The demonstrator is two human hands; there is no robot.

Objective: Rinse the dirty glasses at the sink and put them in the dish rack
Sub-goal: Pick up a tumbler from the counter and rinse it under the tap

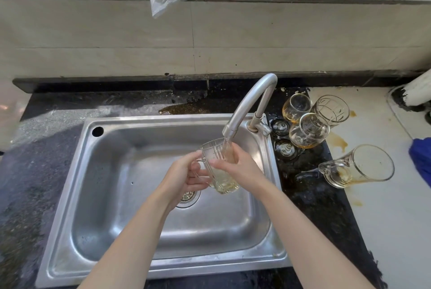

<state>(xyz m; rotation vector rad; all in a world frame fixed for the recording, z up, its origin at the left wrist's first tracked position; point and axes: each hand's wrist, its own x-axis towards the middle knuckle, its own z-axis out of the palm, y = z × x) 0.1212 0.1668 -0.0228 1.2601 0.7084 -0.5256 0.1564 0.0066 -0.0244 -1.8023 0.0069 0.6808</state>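
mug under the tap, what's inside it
Water from the tap streams into the mug, and pale yellowish water pools at its bottom. The right hand and the left hand cover part of its wall, so the middle of the inside is hidden.

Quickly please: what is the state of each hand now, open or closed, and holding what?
Left hand: closed, holding the glass mug at its handle.
Right hand: closed around the same mug's body.

- Ribbed mug (215,155): clear, tilted over the sink (163,120), water pouring in, gripped by left hand (186,176) and right hand (240,167).
- Back goblet (296,107), front goblet (309,130), tumbler (332,110): on their sides, clustered on the worktop (314,207) beside the sink's far right corner; both goblets hold amber dregs.
- Handled mug (356,167): on its side, nearer, apart, amber dregs.
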